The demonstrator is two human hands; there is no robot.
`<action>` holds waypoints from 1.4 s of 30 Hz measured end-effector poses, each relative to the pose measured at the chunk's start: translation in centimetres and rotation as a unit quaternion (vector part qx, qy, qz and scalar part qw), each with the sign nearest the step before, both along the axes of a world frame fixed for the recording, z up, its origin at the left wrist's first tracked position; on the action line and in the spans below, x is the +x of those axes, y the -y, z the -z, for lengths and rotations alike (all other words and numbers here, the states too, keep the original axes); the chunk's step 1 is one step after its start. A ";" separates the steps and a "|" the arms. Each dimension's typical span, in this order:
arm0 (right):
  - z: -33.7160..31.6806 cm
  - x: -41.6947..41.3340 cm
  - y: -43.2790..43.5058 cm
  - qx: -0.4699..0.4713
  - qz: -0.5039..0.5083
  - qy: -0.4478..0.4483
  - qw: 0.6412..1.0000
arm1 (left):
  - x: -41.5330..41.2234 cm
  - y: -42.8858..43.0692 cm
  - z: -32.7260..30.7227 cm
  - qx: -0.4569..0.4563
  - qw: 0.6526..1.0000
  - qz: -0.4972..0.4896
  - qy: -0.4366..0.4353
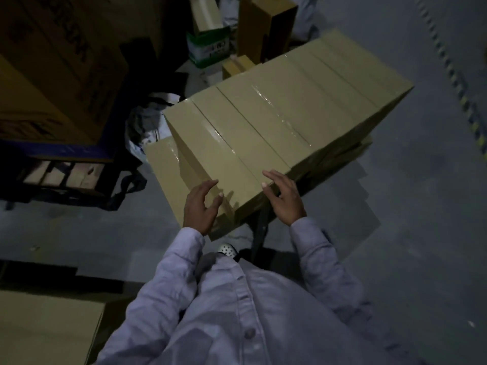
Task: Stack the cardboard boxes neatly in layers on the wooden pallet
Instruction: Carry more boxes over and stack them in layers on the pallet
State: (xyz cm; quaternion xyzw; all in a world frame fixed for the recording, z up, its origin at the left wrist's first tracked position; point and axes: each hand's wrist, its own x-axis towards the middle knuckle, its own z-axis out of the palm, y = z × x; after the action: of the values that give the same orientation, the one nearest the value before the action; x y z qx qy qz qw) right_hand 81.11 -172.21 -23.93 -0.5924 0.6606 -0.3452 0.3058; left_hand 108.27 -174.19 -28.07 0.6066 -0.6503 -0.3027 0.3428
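Bare floor lay open to the right of the boxes, and their top was unobstructed. On the left, tall cartons and what looked like crumpled bags crowded the gap. Far cartons blocked the back.

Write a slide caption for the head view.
Left hand and right hand open at the near edge of stacked, taped cardboard boxes in dim light.
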 end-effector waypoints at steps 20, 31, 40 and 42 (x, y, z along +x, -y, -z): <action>7.7 -7.2 22.2 0.068 -0.234 -0.131 0.961 | -1.7 14.4 11.5 0.088 0.981 -0.046 0.165; 11.1 -5.3 26.7 -0.016 -0.439 -0.190 0.878 | -0.7 12.0 10.4 0.078 0.989 -0.023 0.120; 10.6 -2.7 25.4 -0.077 -0.391 -0.145 0.906 | -1.9 10.3 9.2 -0.031 0.999 -0.030 -0.005; 8.4 -2.0 24.7 -0.082 -0.394 -0.128 0.906 | -0.4 9.5 7.6 -0.029 0.999 -0.020 -0.002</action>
State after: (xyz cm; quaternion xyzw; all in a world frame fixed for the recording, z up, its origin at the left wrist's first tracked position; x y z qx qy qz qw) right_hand 79.09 -196.90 -32.34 -0.8667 0.3759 -0.1704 0.2802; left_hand 107.84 -183.69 -35.64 0.6085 -0.6459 -0.2781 0.3677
